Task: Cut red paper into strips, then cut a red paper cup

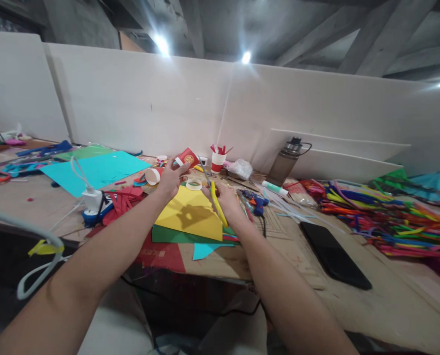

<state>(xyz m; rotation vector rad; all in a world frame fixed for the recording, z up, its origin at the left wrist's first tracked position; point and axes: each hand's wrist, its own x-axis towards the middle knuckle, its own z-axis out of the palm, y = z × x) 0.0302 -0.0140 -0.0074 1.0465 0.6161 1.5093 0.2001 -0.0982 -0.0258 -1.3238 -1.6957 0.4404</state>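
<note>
My left hand (173,178) grips a red paper cup (187,158) with a gold emblem, held up above the table. My right hand (223,197) is closed on scissors (219,204) with yellow handles. Their blades point up and left, close to the cup's right side; whether they touch it I cannot tell. Below both hands lies yellow paper (188,212) on top of green sheets, with a pale cut ring (194,184) at its far edge. Another red and white paper cup (153,176) lies on its side left of my left hand.
A cup of red sticks (219,161), a bottle (284,160) and a glue gun (256,202) stand or lie beyond and right. A black phone (334,254) lies near colourful pipe cleaners (393,217). At left are cyan paper (97,172) and a power strip (94,212).
</note>
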